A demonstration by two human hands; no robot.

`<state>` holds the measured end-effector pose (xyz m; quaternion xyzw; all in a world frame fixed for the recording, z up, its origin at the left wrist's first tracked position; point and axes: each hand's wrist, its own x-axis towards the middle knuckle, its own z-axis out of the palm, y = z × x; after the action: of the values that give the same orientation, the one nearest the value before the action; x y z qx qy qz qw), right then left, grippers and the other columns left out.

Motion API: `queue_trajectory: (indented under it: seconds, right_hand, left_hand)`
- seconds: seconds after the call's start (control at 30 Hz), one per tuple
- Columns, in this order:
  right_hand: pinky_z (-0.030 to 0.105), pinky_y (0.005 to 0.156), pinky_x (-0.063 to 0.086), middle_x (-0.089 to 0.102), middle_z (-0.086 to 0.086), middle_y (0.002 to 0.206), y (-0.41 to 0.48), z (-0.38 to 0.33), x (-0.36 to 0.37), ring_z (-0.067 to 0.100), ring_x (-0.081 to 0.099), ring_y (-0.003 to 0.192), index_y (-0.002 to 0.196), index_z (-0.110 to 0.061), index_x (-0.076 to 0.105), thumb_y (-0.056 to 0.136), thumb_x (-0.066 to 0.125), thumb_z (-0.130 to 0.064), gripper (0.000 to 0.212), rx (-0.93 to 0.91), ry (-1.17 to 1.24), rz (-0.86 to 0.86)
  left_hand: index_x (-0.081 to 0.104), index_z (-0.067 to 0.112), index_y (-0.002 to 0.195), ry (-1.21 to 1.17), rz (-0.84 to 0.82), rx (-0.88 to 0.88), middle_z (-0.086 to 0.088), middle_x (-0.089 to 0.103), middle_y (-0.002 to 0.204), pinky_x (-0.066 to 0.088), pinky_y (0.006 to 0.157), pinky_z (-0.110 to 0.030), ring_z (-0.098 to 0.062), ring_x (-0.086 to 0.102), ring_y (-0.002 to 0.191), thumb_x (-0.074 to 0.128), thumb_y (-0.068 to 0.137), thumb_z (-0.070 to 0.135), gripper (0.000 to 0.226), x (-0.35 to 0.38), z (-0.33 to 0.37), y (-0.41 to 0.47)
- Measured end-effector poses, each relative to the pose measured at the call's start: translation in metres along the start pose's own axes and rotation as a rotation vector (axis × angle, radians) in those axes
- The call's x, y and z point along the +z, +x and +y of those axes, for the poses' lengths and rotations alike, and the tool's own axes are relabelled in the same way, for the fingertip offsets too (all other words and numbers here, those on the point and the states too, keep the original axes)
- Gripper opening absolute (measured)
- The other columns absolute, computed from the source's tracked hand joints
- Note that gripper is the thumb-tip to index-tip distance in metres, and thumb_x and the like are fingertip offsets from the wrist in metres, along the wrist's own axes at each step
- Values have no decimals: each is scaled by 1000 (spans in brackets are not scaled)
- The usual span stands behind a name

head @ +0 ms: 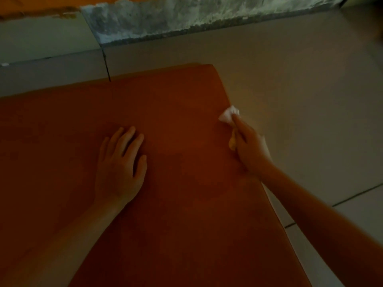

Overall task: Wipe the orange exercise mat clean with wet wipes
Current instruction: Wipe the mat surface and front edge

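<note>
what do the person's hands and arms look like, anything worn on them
Both are bare. The left hand and right hand wear no gloves, and no ring, watch or bracelet shows. The left forearm and right forearm are uncovered to the frame's edge, no sleeve in view. The light is dim, so fine details may be missed.

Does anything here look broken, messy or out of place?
Yes: the wall beyond the orange mat has a rough grey-white patch, as if plaster has flaked off. Otherwise nothing: the mat lies flat, the left hand rests on it, the right hand holds a wet wipe at its right edge.
</note>
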<state>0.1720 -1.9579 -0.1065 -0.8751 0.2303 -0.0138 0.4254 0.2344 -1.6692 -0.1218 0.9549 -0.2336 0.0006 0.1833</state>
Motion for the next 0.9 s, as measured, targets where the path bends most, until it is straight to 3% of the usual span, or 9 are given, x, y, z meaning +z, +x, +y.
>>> queue_trajectory:
  seconds: [0.1, 0.2, 0.3, 0.43, 0.5, 0.57, 0.63, 0.77, 0.9]
  right_hand:
    - [4, 55, 36, 45, -8, 108, -5, 7, 1, -8, 49, 61, 146, -27, 39, 100, 40, -10, 49, -23, -54, 13]
    - [4, 53, 34, 58, 3, 114, 30, -4, 6, -5, 46, 64, 145, -22, 40, 99, 40, -11, 48, -41, -114, 20]
    - [5, 49, 35, 58, -2, 114, 34, -5, 7, -5, 47, 55, 145, -22, 40, 99, 40, -10, 48, -22, -90, 31]
    - [-2, 61, 34, 64, 17, 117, -37, 19, -1, -3, 58, 75, 142, -20, 46, 98, 43, -8, 45, -21, -74, 82]
    - [3, 58, 37, 65, 13, 106, -78, 27, -9, -6, 55, 68, 143, -24, 45, 98, 43, -8, 47, 17, -41, 62]
    - [9, 50, 38, 60, -2, 97, -96, 30, -12, -5, 54, 56, 143, -26, 43, 98, 42, -7, 48, 50, -6, 28]
    - [9, 50, 36, 64, 5, 93, -87, 30, -10, -3, 51, 55, 141, -25, 46, 98, 42, -7, 47, 39, -39, 51]
    - [2, 51, 34, 63, 14, 112, -55, 21, -1, -4, 42, 68, 142, -19, 45, 98, 40, -8, 46, 8, -91, 63]
    - [5, 62, 37, 52, 9, 140, -87, 25, -8, 16, 64, 91, 145, -22, 41, 99, 42, -10, 47, 9, -88, 62]
  left_hand:
    - [47, 11, 140, 12, -12, 0, -7, 36, 151, 11, 119, -47, -25, 21, 145, 29, 97, 38, 55, -1, 0, 0]
    - [45, 13, 142, 45, -35, -18, -5, 33, 153, 7, 120, -44, -22, 18, 146, 27, 96, 39, 55, -3, 2, 1]
    - [44, 12, 143, 71, -45, -23, -6, 32, 154, 6, 120, -44, -23, 18, 146, 28, 95, 36, 56, -4, 4, 1]
    - [46, 10, 141, 80, -35, -13, -8, 35, 152, 9, 119, -47, -26, 21, 145, 29, 94, 33, 55, -3, 5, 1]
    - [47, 9, 140, 85, -24, -4, -10, 36, 152, 10, 118, -48, -28, 23, 144, 29, 94, 33, 55, -3, 5, 1]
    - [47, 9, 140, 98, -16, 6, -10, 36, 151, 10, 118, -48, -29, 23, 144, 30, 94, 33, 55, -3, 5, 0]
    - [47, 9, 140, 115, -15, 3, -11, 36, 151, 10, 118, -48, -29, 24, 143, 30, 94, 33, 55, -2, 5, 0]
    - [44, 7, 142, 200, -77, 16, -14, 35, 152, 14, 116, -53, -33, 25, 143, 27, 94, 33, 57, -2, 6, 1]
    - [31, 8, 149, 241, -181, -79, -12, 20, 158, 12, 115, -59, -32, 14, 146, 25, 102, 35, 55, -7, 23, -11]
